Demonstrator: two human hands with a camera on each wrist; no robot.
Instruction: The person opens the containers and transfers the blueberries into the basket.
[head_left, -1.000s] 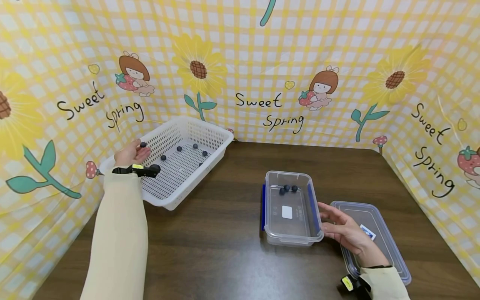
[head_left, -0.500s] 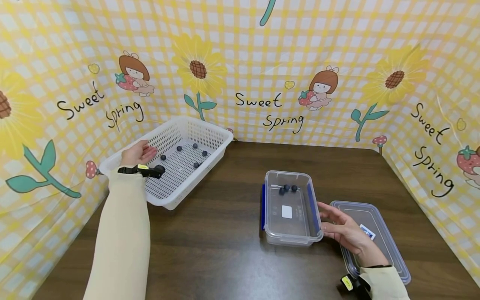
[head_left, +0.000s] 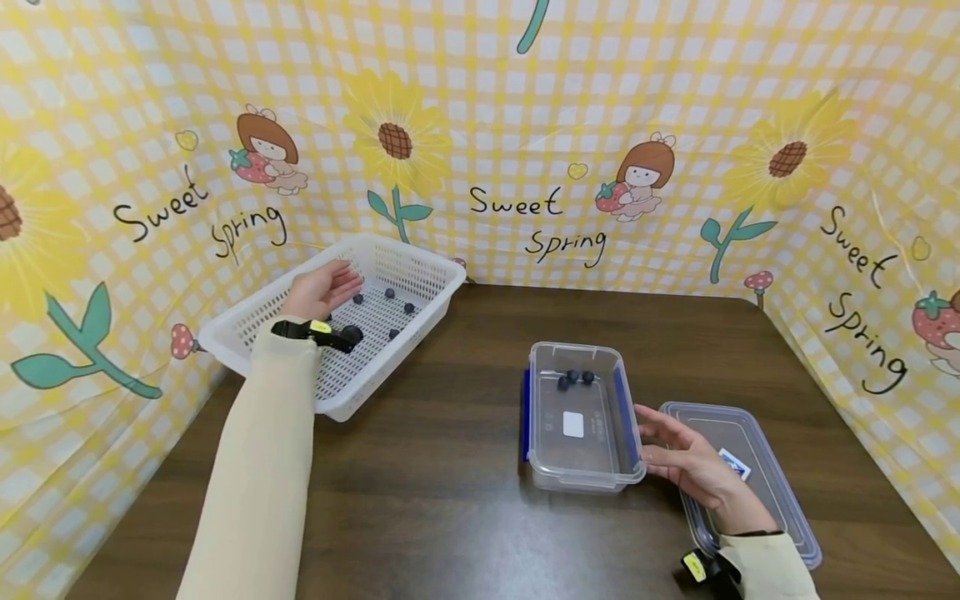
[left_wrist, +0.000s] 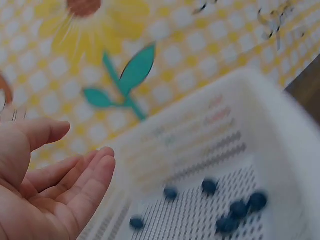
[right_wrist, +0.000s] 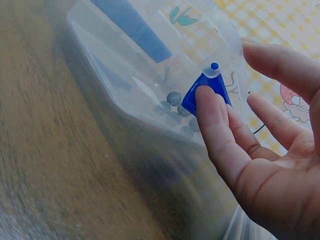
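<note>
Over the white slotted basket [head_left: 401, 362] hangs my left hand [head_left: 321, 287], palm turned sideways. In the left wrist view its thumb and fingers [left_wrist: 102, 172] stand apart, and nothing shows between them. Several dark blueberries [head_left: 408, 308] lie scattered on the basket's floor; the hand and wrist camera cover part of it. My right hand [head_left: 693, 467] rests its fingers against the right side of a clear plastic box [head_left: 585, 481]. In the right wrist view a fingertip touches the box's blue latch [right_wrist: 190, 100]. Several blueberries [head_left: 573, 377] sit grouped at the box's far end.
A clear lid [head_left: 776, 483] with a pale blue edge lies right of the box, partly under my right hand and wrist. The brown table [head_left: 435, 467] spans between basket and box. A yellow checked cloth [head_left: 517, 150] walls the back and sides.
My left hand has moved right and away from me, in over the basket. A blueberry seen at its fingertips one second ago no longer shows there. The right hand has stayed put.
</note>
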